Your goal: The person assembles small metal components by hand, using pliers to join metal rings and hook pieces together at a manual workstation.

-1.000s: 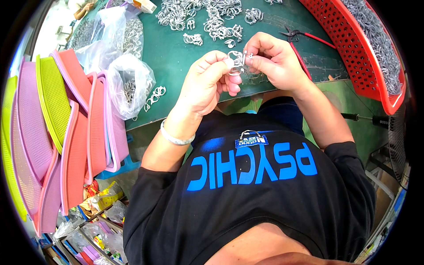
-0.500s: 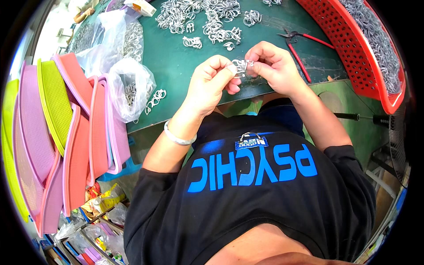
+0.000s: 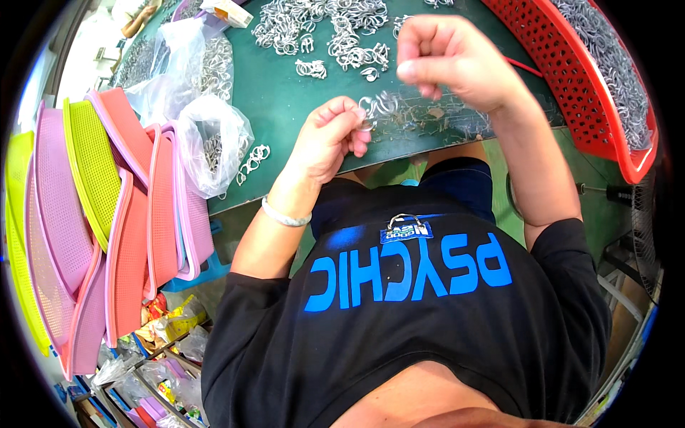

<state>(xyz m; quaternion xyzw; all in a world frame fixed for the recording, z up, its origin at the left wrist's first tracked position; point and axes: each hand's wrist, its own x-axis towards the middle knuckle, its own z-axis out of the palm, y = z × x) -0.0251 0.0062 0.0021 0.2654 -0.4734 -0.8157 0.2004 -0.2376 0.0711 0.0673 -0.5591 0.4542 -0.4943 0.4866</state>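
Observation:
My left hand [image 3: 332, 135] pinches a short bunch of silvery metal rings [image 3: 378, 107] between thumb and fingers, just over the table's near edge. The bunch is smeared by motion. Up and to the right, my right hand [image 3: 457, 60] is raised over the green table [image 3: 285, 100], apart from the bunch. Its thumb and fingers are curled together; anything between them is too small to make out. Beyond both hands lies a heap of similar metal rings [image 3: 285, 28], with a smaller cluster [image 3: 311, 68] and a single ring [image 3: 369, 73] nearer me.
A red perforated basket [image 3: 581, 85] full of metal pieces stands at right. One red tool handle [image 3: 524, 66] shows beside my right hand. To the left are clear plastic bags [image 3: 214, 143] holding rings, loose rings [image 3: 252, 162], and stacked colourful mesh baskets [image 3: 128, 264].
My right hand has left the bunch and moved up and away, now covering most of the red-handled tool. The left hand has shifted slightly left and down, still holding the rings.

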